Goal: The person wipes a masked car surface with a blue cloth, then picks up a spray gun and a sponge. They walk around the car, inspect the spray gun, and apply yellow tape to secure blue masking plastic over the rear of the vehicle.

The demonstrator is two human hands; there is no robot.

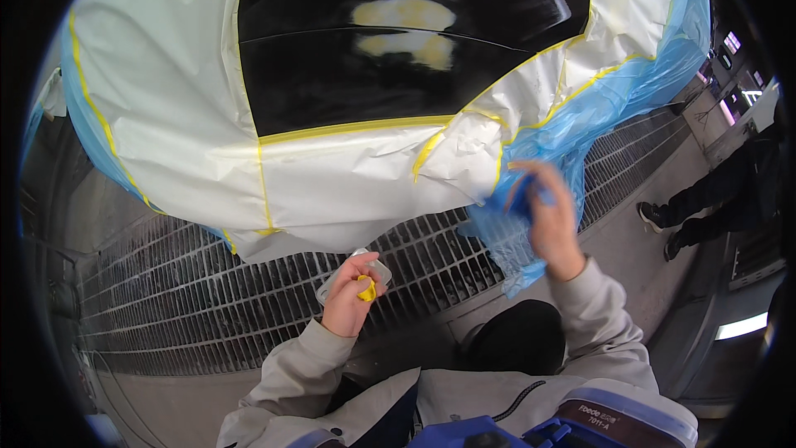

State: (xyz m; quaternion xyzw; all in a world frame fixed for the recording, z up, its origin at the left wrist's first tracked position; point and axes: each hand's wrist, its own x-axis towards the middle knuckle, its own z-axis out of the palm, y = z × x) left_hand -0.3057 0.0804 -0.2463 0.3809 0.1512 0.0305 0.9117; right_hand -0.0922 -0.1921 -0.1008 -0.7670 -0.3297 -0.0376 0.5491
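Observation:
My left hand [342, 305] is low in the middle, its fingers curled round a small yellow piece [366, 287] whose kind I cannot make out. Behind those fingers shows a pale, clear tub [382, 270]; whether the hand also grips it is hidden. My right hand [553, 224], raised and blurred, has its fingers round a blue object [521, 197], too smeared to name. It is in front of blue plastic film [543, 149]. Ahead lies a glossy black car panel [315, 87] with two pale, yellowish patches [405, 12], one above and one below a seam.
White masking paper [166, 91] edged with yellow tape [356, 129] surrounds the panel. Beneath is a metal floor grating [191, 307]. At the right stands another person in dark trousers [721, 187]. A blue-and-clear respirator mask [613, 423] shows at the lower edge.

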